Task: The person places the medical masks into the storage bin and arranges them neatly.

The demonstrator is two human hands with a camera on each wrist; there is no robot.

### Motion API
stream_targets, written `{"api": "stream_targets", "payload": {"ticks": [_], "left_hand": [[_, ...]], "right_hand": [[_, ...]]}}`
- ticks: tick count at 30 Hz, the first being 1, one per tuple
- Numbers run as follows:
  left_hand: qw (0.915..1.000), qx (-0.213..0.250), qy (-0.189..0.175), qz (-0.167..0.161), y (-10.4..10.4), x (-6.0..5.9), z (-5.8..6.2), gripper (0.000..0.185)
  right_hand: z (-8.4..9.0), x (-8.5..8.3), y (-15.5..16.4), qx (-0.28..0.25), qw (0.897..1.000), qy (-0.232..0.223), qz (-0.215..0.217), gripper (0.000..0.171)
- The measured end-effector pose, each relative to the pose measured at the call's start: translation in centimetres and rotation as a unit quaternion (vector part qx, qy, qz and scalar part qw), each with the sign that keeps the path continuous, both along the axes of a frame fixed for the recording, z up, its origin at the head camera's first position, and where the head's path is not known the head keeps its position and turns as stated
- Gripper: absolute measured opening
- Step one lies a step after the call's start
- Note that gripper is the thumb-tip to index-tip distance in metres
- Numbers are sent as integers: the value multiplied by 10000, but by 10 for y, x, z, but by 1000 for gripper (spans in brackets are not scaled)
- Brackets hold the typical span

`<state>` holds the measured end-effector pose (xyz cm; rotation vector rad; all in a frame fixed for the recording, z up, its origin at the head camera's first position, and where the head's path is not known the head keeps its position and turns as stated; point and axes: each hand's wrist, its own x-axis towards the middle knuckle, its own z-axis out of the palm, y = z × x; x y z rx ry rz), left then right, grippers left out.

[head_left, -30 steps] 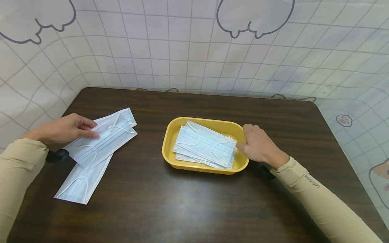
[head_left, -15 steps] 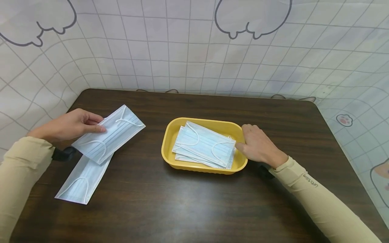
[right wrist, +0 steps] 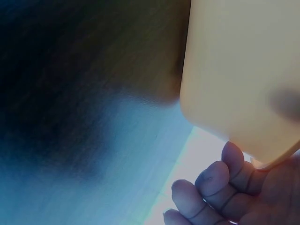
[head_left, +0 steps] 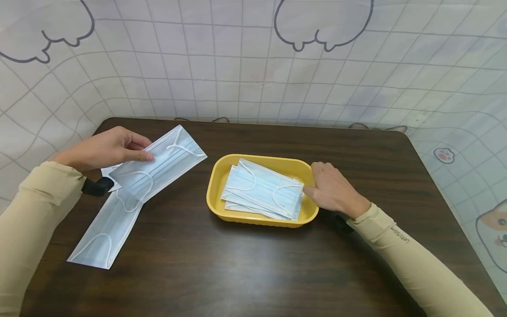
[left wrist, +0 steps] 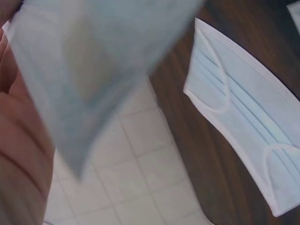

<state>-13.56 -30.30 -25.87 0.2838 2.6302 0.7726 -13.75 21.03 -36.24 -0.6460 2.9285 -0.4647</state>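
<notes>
At the left my left hand [head_left: 108, 149] pinches a pale blue face mask [head_left: 168, 160] by its edge, thumb on top. It is held above the table, ear loops showing. Under it lies another face mask [head_left: 104, 233], and a white mask corner [head_left: 106, 172] shows beside the wrist. The left wrist view has the held mask [left wrist: 108, 51] blurred and close, with a mask on the table [left wrist: 243, 103] beyond. My right hand [head_left: 334, 189] grips the right end of a yellow plastic basket [head_left: 214, 202], thumb over the rim. Several overlapping masks [head_left: 261, 185] lie inside it.
The dark wooden table [head_left: 245, 273] carries the basket at its middle. A white grid-patterned cloth [head_left: 245, 66] with cartoon animals hangs behind and along the sides. In the right wrist view the basket's wall [right wrist: 234, 70] fills the upper right.
My left hand has moved right and away from me, lifting the pinched mask off the others toward the basket. My right hand keeps its hold on the rim.
</notes>
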Motion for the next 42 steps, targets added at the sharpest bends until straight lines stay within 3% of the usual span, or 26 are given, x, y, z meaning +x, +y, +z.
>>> {"api": "stream_targets", "payload": {"ticks": [7, 17, 27, 31, 38, 42], "left_hand": [[9993, 236, -235, -181, 23, -12, 12, 32], [9955, 388, -489, -710, 56, -23, 23, 19], [9918, 369, -600, -1062, 93, -34, 34, 22], [9891, 369, -490, -1337, 111, -37, 39, 22], [9780, 814, -1055, -1604, 137, -42, 32, 20], [9709, 468, -724, -2234, 149, -48, 21, 18]], "right_hand": [[0, -1, -8, -49, 10000, -13, -23, 29], [0, 1, -22, 31, 10000, -20, -63, 36], [2, 4, -31, 53, 10000, 77, 18, 30], [3, 6, -34, 82, 10000, 47, -26, 31], [6, 7, -41, 49, 9999, 111, -2, 28], [7, 9, -44, 34, 9999, 128, 12, 26]]}}
